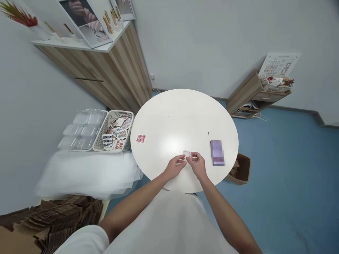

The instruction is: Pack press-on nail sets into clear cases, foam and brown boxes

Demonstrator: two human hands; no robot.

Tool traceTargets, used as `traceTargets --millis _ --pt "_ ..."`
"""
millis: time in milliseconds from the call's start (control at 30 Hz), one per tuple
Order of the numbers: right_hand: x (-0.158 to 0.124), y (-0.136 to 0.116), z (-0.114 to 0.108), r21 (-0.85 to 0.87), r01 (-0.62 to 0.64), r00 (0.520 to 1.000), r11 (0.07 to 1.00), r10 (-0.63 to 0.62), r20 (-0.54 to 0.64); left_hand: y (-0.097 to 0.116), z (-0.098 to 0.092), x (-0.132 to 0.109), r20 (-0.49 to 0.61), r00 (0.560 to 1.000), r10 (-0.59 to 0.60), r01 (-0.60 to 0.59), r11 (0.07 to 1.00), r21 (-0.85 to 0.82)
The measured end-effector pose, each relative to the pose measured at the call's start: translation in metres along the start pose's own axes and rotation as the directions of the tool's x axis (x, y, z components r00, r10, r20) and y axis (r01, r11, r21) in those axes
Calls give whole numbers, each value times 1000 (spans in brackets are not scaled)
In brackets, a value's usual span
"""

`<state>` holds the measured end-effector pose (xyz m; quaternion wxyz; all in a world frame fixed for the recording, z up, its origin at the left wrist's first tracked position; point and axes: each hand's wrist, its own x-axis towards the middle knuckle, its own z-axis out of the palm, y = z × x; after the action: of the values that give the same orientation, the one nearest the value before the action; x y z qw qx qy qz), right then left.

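Observation:
A small clear plastic case (pixel 186 153) is held just above the near side of the round white table (pixel 182 109). My right hand (pixel 198 165) grips its right side between thumb and fingers. From the left, the curled fingers of my left hand (pixel 176 166) close on its other edge. What the case contains is too small to make out. To the left on the tabletop lies a card of reddish-pink press-on nails (pixel 141 139). A purple stack (pixel 217 152), partly blurred into blocks, sits right of my right hand.
Left of the table, a white basket (pixel 99 141) holds many nail cards, beside clear plastic trays (pixel 81 128). Translucent sheets (pixel 87 174) and folded brown cardboard (pixel 63 218) lie nearer. An open cardboard box (pixel 244 169) stands below right. Wooden cabinets (pixel 129 67) border the wall.

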<state>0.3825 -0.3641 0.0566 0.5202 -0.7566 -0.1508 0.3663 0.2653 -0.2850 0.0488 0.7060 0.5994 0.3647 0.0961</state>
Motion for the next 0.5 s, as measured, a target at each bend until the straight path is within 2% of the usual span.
traceTargets --millis 167,333,433,500 --pt "-1 -1 11 -60 41 999 997 -40 17 1 -6 1 17 1000 -25 26 999 -40" --pt "-14 -4 36 -73 135 991 988 -134 21 3 -23 1 107 992 -66 82 985 -154" --pt "-22 -5 49 -143 201 979 969 -195 55 1 -36 2 64 992 -108 118 977 -175" --pt "-25 -4 52 -234 242 969 942 -248 3 -2 -43 4 62 989 -133 143 973 -182"
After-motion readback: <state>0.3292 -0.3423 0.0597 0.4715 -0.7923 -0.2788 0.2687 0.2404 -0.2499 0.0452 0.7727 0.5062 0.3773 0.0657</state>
